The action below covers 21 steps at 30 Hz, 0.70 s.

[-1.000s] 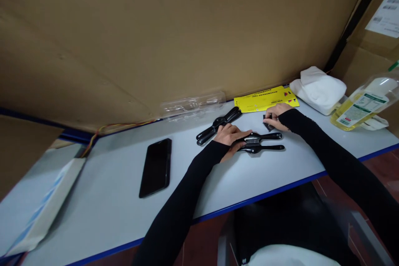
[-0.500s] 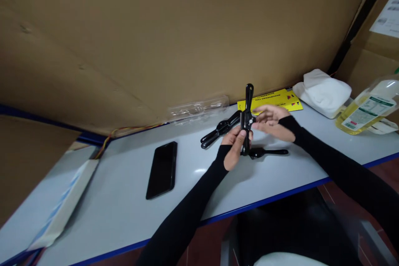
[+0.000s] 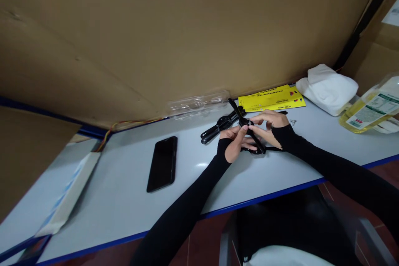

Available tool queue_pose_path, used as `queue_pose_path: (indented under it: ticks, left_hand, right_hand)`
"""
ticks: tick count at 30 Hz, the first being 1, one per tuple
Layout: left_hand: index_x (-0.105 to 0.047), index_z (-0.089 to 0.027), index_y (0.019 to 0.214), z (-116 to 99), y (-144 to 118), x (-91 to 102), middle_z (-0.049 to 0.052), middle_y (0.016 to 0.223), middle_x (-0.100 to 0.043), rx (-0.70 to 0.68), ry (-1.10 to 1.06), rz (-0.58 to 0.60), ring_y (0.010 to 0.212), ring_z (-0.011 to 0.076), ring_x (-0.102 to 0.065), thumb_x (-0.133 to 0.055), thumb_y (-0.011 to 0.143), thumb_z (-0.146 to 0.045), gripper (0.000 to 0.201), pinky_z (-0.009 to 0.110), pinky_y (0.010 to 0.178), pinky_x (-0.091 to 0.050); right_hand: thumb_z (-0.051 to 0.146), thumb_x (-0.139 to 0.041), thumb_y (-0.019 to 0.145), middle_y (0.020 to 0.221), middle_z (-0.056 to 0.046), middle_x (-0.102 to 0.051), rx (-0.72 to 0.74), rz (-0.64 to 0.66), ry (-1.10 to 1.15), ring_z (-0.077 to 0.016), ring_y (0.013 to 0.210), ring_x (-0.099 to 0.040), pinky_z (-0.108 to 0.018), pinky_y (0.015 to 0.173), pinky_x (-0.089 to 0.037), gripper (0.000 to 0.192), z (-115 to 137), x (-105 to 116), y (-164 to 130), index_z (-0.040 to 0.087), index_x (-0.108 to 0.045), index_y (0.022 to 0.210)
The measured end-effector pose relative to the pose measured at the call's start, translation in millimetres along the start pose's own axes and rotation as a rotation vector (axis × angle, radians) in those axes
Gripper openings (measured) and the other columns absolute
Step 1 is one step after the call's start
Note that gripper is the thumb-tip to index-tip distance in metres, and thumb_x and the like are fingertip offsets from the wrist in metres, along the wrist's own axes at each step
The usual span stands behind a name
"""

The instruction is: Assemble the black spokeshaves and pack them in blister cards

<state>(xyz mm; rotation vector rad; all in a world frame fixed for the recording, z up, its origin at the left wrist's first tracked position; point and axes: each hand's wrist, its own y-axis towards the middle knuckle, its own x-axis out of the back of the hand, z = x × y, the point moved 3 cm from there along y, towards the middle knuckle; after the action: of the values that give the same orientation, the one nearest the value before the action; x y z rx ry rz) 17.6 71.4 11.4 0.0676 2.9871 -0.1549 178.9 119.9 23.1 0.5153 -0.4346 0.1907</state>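
Observation:
A black spokeshave (image 3: 236,107) is held at a slant between both hands, one handle pointing up and left, the other down and right. My left hand (image 3: 233,145) is closed around its middle, the thumb on the body. My right hand (image 3: 272,126) is closed too, thumb and fingertips pinching the middle from the right; the exact part they pinch is hidden. Just left, a pair of black spokeshaves (image 3: 222,125) lies on the table. Another spokeshave (image 3: 258,151) rests below my hands, partly covered by them.
Yellow printed cards (image 3: 270,99) and a clear plastic blister pack (image 3: 199,103) lie by the cardboard wall. A black phone (image 3: 162,164) is at left. Small metal pieces (image 3: 293,122) sit right of my hand. Farther right are a white cloth bundle (image 3: 328,87) and a yellow-liquid bottle (image 3: 369,110).
The held spokeshave has tilted from upright to slanting and come lower. My right hand has moved in from loosely apart fingers to a pinch on its middle.

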Motion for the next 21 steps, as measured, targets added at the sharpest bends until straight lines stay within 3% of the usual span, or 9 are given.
queue_pose_path:
  ticks: [2,6,10,17,21]
  left_hand:
    - [-0.072,-0.012,0.092,0.5,-1.1,-1.2,0.015,0.08,-0.08,-0.028,0.031,0.003,0.074,0.0341,-0.082,-0.081,0.078,-0.07,0.061,0.036,0.052,-0.067]
    - [-0.074,-0.012,0.087,0.6,-5.2,-1.5,0.014,0.076,-0.08,-0.091,0.109,-0.015,0.058,0.0276,-0.078,-0.076,0.083,-0.07,0.058,0.031,0.047,-0.062]
    - [-0.072,-0.014,0.077,0.0,-9.0,-1.1,0.013,0.077,-0.081,-0.134,0.139,-0.053,0.049,0.0229,-0.073,-0.075,0.088,-0.064,0.052,0.03,0.045,-0.06]
    - [-0.072,-0.014,0.074,6.9,-9.7,-0.3,0.014,0.075,-0.08,-0.118,0.169,-0.073,0.05,0.0252,-0.075,-0.075,0.087,-0.066,0.053,0.033,0.048,-0.062]
    - [-0.065,-0.016,0.064,3.0,-14.7,-4.3,0.014,0.072,-0.08,-0.119,0.175,-0.102,0.052,0.0262,-0.076,-0.074,0.087,-0.065,0.056,0.034,0.05,-0.063]
  right_hand:
    - [0.04,-0.075,0.082,0.086,-0.007,-0.076,-0.059,-0.018,0.049,-0.0161,0.072,-0.066,-0.026,0.055,-0.046,0.022,2.4,-2.8,-1.8,0.02,-0.082,0.088]
    - [0.038,-0.076,0.077,0.081,-0.006,-0.077,-0.234,-0.032,0.205,-0.0158,0.068,-0.066,-0.027,0.054,-0.049,0.027,5.0,-7.8,-7.0,0.018,-0.082,0.095]
    - [0.034,-0.077,0.075,0.078,-0.005,-0.077,-0.228,-0.007,0.25,-0.0144,0.063,-0.065,-0.028,0.054,-0.052,0.025,9.4,-6.3,-6.0,0.018,-0.081,0.092]
    - [0.03,-0.079,0.07,0.076,-0.006,-0.074,-0.25,0.033,0.349,-0.0161,0.065,-0.067,-0.032,0.063,-0.06,0.019,11.0,-3.3,-4.0,0.016,-0.078,0.084]
    - [0.033,-0.082,0.067,0.075,-0.005,-0.074,-0.245,0.068,0.409,-0.016,0.063,-0.066,-0.033,0.062,-0.06,0.023,11.0,-6.0,-5.0,0.017,-0.075,0.083]
